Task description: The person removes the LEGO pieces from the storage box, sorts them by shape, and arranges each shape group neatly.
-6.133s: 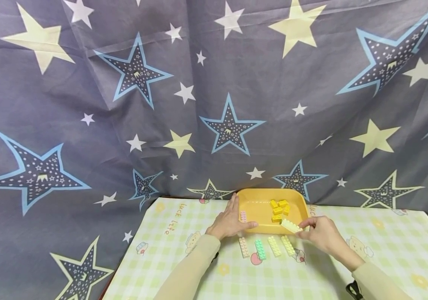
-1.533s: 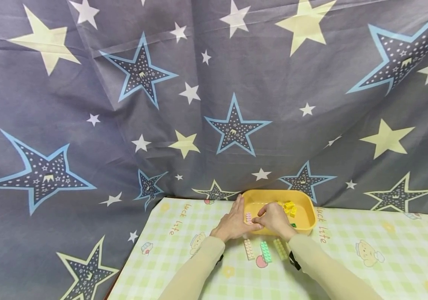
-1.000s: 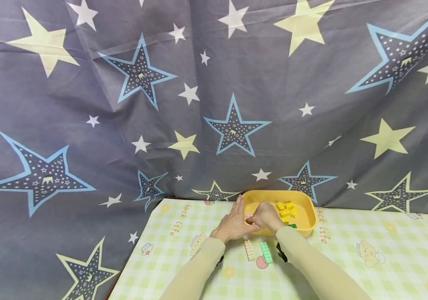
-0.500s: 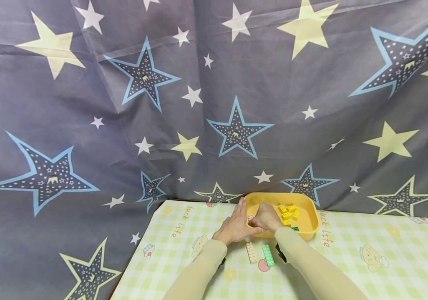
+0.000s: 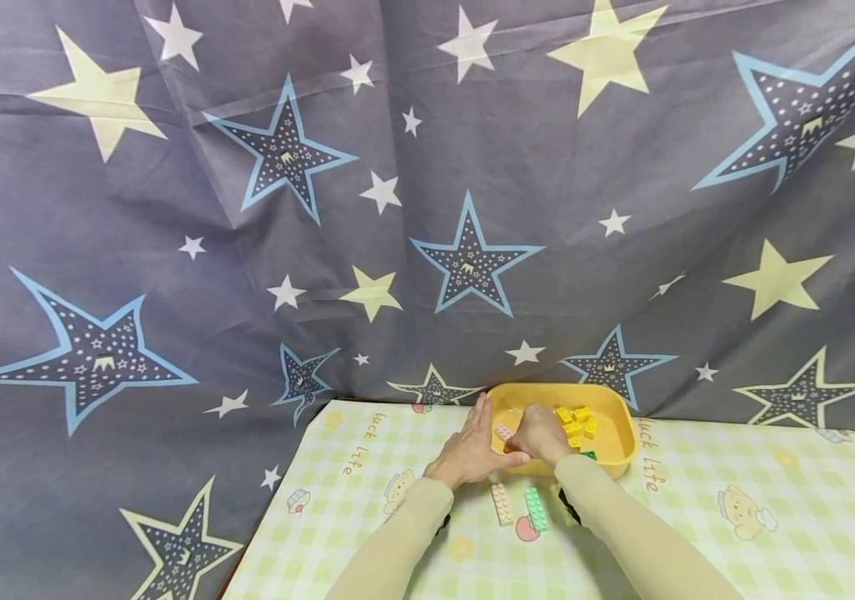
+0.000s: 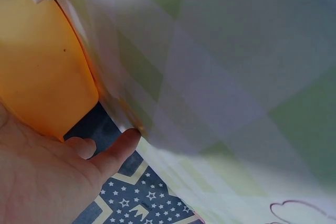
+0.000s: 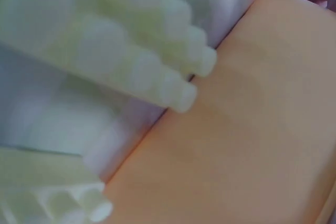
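Smooth, faintly glossy plastic was shown by the tray (image 5: 612, 435) beside the left fingers (image 6: 119, 151), and studded, duller plastic by the mint brick (image 5: 536, 509) on their near side; matt, creased cloth was seen in the backdrop (image 5: 427, 333) beyond them.

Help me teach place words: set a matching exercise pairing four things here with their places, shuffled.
Things
1. mint-green studded plastic brick
2. grey star-printed fabric backdrop
3. bare left hand
4. small yellow studded plastic blocks

Places
A. at the left end of the orange-yellow rounded plastic tray
B. clustered inside that tray
C. hanging behind that tray
D. on the green-checked tablecloth in front of that tray

Pairs: 1-D, 2-C, 3-A, 4-B
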The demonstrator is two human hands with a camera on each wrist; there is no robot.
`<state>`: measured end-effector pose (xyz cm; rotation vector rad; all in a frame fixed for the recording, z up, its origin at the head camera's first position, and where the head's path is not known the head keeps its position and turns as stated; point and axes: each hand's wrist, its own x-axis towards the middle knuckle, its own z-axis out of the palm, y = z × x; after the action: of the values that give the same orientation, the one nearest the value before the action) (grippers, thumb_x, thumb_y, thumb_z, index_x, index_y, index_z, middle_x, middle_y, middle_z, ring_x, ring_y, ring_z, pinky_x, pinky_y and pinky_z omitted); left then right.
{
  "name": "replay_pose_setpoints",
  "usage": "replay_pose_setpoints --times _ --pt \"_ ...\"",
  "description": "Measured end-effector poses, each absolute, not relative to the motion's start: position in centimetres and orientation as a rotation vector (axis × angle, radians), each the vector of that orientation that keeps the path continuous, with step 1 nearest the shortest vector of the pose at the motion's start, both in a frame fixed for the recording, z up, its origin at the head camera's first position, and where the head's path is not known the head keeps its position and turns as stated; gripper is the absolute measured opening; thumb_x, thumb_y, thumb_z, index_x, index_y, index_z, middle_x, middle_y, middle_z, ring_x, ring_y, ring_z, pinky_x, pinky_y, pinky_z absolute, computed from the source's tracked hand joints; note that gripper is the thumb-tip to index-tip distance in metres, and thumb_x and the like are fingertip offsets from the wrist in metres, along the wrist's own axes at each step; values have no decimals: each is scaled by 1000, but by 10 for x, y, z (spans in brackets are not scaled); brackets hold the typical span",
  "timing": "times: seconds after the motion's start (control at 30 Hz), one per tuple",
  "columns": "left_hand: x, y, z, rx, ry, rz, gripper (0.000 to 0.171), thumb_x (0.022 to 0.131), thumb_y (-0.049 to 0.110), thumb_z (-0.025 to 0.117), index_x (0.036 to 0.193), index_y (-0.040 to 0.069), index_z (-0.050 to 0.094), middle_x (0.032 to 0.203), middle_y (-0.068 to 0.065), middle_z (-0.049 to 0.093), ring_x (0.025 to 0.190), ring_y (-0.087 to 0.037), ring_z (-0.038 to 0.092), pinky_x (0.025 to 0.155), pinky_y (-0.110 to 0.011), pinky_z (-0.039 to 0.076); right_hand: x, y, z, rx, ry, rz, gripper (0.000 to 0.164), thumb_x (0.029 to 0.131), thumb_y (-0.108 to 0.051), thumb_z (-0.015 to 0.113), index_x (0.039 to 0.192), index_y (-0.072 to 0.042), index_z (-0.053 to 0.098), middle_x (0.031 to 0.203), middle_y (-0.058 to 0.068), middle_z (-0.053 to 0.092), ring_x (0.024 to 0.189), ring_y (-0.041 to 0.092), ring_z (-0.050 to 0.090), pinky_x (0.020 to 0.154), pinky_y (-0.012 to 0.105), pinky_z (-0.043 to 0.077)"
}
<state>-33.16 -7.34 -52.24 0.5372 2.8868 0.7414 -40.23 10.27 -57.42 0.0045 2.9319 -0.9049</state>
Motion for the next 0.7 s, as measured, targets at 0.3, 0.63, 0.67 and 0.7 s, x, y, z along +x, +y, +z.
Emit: replay_pose_setpoints --times 0.3,0.63,0.67,0.7 --pt "-329 -74 -524 546 2869 751 128 93 75 71 176 4 4 187 -12 -1 173 -31 16 128 -61 42 -392 106 -570 -55 2920 -1030 30 80 -18 90 57 -13 72 49 -2 58 45 12 47 43 26 37" --pt "-332 -72 -524 545 2885 739 128 93 76 70 176 4 5 187 -13 -1 173 -35 17 127 -61 43 -360 108 -530 -163 2926 -1347 18 87 -12 87 72 -5 78 68 6 75 59 17 63 54 28 51" --pt "-332 -72 -523 544 2884 742 128 93 76 70 176 4 5 187 -13 -1 173 -35 17 127 -61 43 -354 107 -521 -137 2924 -1358 17 86 -13 87 74 -5 79 71 6 76 62 18 64 57 29 53" --pt "-333 -72 -523 540 2885 740 128 93 76 70 176 4 5 187 -12 -1 173 -35 18 127 -61 43 -353 108 -519 -135 2936 -1361 16 87 -13 88 76 -4 79 73 7 77 65 19 66 60 30 55"
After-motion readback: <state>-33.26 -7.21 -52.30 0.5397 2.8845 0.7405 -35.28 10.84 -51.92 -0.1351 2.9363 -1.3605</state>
